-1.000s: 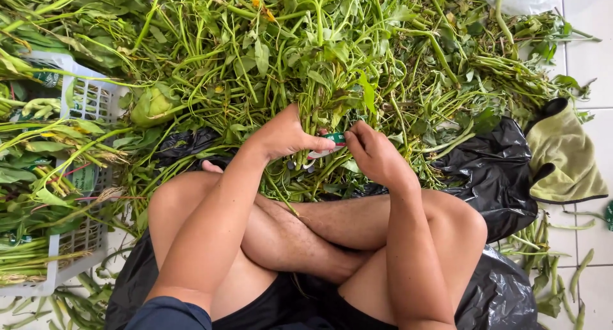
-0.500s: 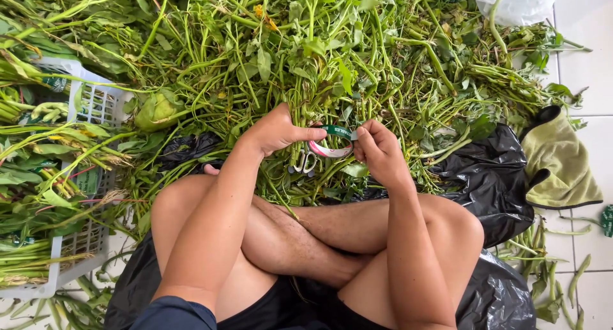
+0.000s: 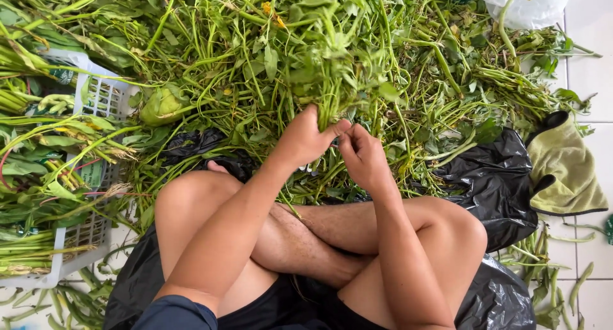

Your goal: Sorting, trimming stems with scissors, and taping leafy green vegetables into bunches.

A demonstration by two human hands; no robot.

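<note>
L hand [image 3: 305, 138] fist-clamped round a bunch of green stems [image 3: 332, 68] at 12 o'clock, R hand [image 3: 364, 156] pinching its base. Basket [image 3: 96, 100] at 9 has sorted bundles, but big loose pile [image 3: 447, 68] left imo.

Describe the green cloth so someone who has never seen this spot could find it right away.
Start at the big heap of leafy green stems that covers the floor ahead of the seated person. Go to its right edge, where a crumpled black plastic bag lies. The olive-green cloth rests on the bag's right side: flat, soft fabric with a dark edge, unlike the leaves.
</note>
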